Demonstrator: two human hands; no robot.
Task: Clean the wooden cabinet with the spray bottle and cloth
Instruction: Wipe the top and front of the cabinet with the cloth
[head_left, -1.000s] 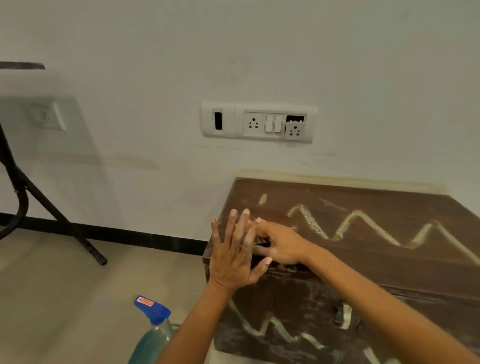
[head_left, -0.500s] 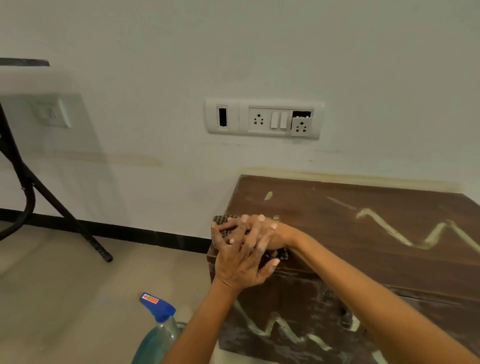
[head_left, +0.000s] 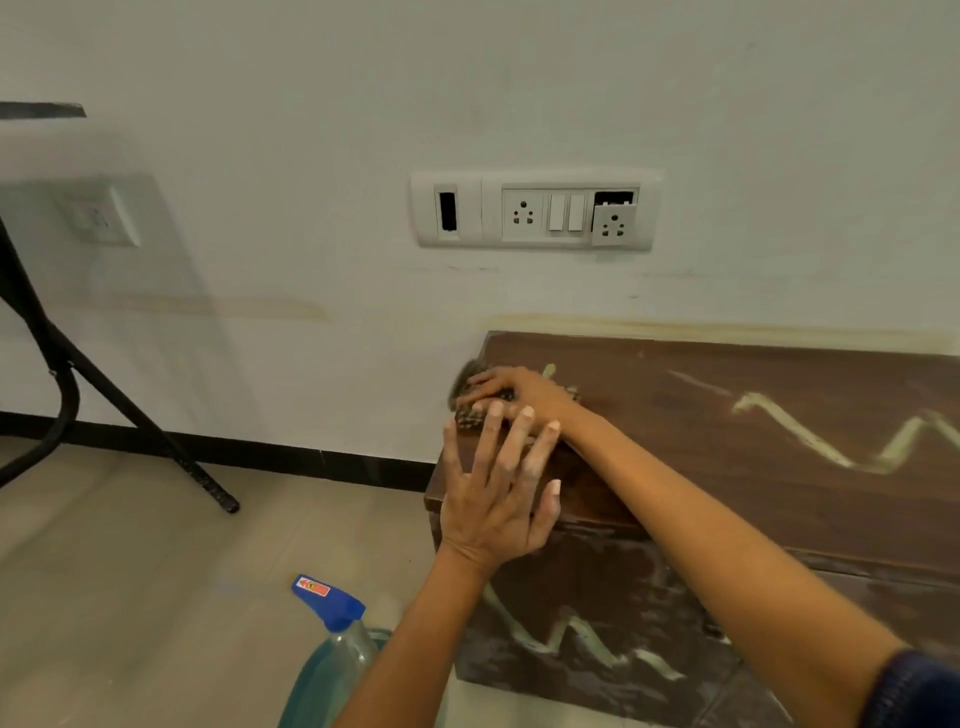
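Dark wood made up the cabinet (head_left: 753, 441), its top marked by a pale zigzag streak (head_left: 831, 441), with more pale streaks on its front face. At the top's far left corner, near the wall, the right hand (head_left: 519, 389) lay flat, fingers spread, pressing the cloth (head_left: 470, 410) down on the wood; the dark patterned fabric showed only at the fingertips and overhung the left edge a little. Soft and limp, it would likely bunch unless held under a broad palm, as it was. The left hand (head_left: 496, 499) hovered open over the front left corner, gripping nothing. On the floor in front of the cabinet's left end stood the spray bottle (head_left: 332, 649), blue trigger head up; it looked light plastic, best taken by the neck under the trigger.
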